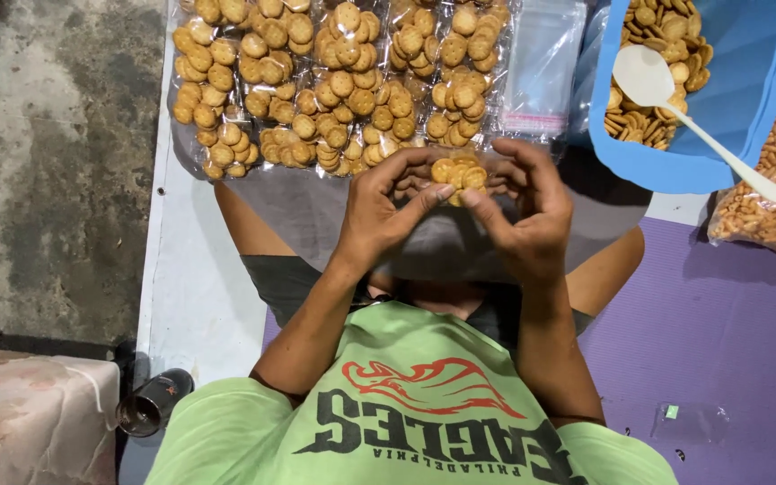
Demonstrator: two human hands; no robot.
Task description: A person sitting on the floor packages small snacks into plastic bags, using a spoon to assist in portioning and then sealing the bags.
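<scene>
On a grey cloth (316, 216), left hand (379, 211) and right hand (527, 220) each grip clamped on one small cracker bag (458, 173)

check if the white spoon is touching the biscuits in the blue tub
Touching. The head view shows the white spoon with its bowl lying directly on the heap of biscuits inside the blue tub, no gap visible, its handle running out over the tub's rim.

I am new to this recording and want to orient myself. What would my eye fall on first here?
First, the two hands at the centre: the left hand and right hand together pinch a small clear bag of round biscuits. Just beyond them lie rows of filled biscuit bags. At the upper right, a blue tub holds loose biscuits and a white spoon.
</scene>
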